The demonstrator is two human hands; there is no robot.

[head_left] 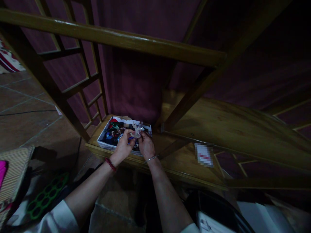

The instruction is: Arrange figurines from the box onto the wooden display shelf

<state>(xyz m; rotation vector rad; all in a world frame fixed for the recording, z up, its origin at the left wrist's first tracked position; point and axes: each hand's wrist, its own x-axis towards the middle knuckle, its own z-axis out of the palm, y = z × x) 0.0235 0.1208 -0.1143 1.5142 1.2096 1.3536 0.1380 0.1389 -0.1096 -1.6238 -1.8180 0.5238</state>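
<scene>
Between my two hands is a small, pale, sparkly ornament [137, 130], perhaps a hair clip; its exact kind is hard to make out. My left hand [124, 146] pinches it from the left, with a dark red beaded bracelet [110, 164] on that wrist. From the right, my right hand [146, 146] grips its other side, and a thin silver bracelet [152, 158] circles that wrist. Both hands are over a white cardboard box [103, 142] filled with a jumble of small items in red, green, blue and black.
The box stands on a wooden shelf [170, 142] with a lattice frame [82, 87] to the left and a rail [121, 38] above. A blurred white packet [204, 154] lies to the right. At lower left are a green holed tray [46, 195] and a striped mat [14, 174].
</scene>
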